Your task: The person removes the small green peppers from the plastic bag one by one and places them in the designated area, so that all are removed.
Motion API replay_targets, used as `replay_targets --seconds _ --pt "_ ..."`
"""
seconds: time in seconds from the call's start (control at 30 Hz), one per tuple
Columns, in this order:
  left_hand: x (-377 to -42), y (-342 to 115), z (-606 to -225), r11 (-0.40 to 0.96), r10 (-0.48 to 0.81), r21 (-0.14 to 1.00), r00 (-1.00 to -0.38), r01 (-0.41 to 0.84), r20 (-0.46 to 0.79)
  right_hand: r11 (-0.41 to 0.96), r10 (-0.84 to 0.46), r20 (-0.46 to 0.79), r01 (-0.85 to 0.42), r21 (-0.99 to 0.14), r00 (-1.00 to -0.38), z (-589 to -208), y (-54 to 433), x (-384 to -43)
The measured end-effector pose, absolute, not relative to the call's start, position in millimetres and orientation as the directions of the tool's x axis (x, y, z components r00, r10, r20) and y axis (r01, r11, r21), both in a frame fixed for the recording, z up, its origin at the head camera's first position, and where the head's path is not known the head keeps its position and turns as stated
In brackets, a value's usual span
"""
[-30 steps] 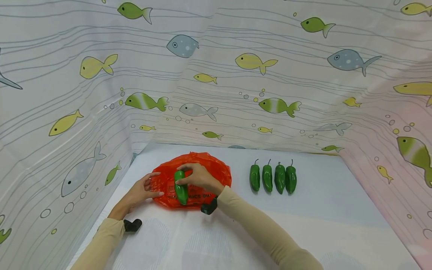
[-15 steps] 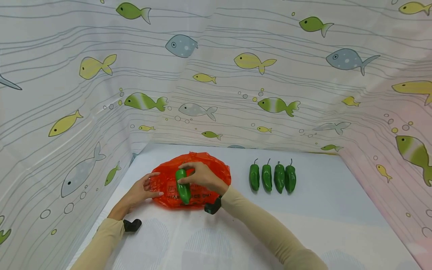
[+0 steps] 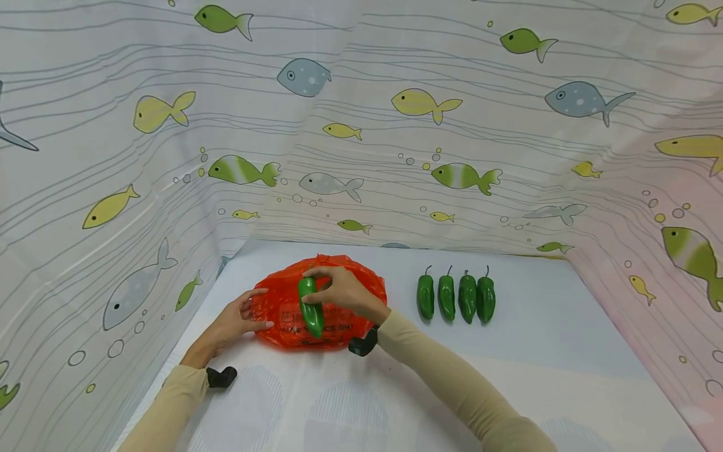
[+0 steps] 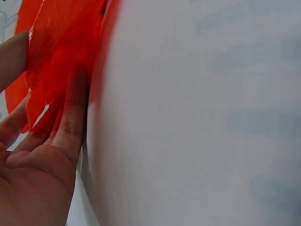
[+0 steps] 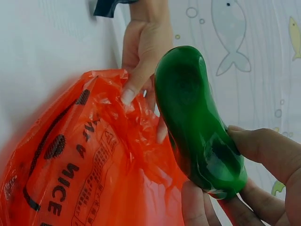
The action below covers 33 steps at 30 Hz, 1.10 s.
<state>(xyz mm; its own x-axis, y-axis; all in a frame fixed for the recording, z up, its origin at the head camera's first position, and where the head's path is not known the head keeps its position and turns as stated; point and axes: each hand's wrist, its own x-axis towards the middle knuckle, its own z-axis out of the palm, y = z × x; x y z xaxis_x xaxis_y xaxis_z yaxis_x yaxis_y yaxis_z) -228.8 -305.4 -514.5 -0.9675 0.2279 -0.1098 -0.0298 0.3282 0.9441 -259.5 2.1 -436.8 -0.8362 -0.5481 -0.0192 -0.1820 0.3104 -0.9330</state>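
Note:
In the head view, my right hand (image 3: pixel 341 290) pinches a green chili pepper (image 3: pixel 312 311) between thumb and fingers above a red plastic bag (image 3: pixel 282 314). Up close in the right wrist view, the glossy pepper (image 5: pixel 186 103) is tilted, with the thumb (image 5: pixel 263 146) on one side and fingers on the other. My left hand (image 3: pixel 233 319) is at the bag's left edge, thumb and fingers spread apart. The left wrist view has the finger (image 4: pixel 70 113) nearest the cloth partly covered by the red film. Black print shows on the bag.
To the right of the bag, several green chili peppers (image 3: pixel 446 298) lie side by side in a row, stems pointing away. A white patterned cloth (image 3: pixel 429 370) covers the table. Fish-printed sheets (image 3: pixel 361 157) rise at the back and both sides. Each wrist wears a black device (image 3: pixel 221 377).
My right hand has moved slightly right and away from me, carrying the pepper with it. The left hand and the bag have stayed in place.

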Motion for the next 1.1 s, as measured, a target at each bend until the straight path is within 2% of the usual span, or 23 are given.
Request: replay_targets --seconds 0.47,1.1 --pt "-229.6 -310.1 -521.5 0.300 0.251 0.954 -0.966 0.008 -0.071 0.324 -0.532 -0.009 -0.194 -0.926 -0.846 -428.5 19.8 -261.1" --pt "-228.3 -309.9 -521.7 0.275 0.250 0.961 -0.966 0.000 -0.071 0.353 -0.508 0.009 -0.218 -0.910 -0.861 -428.2 44.5 -262.0"
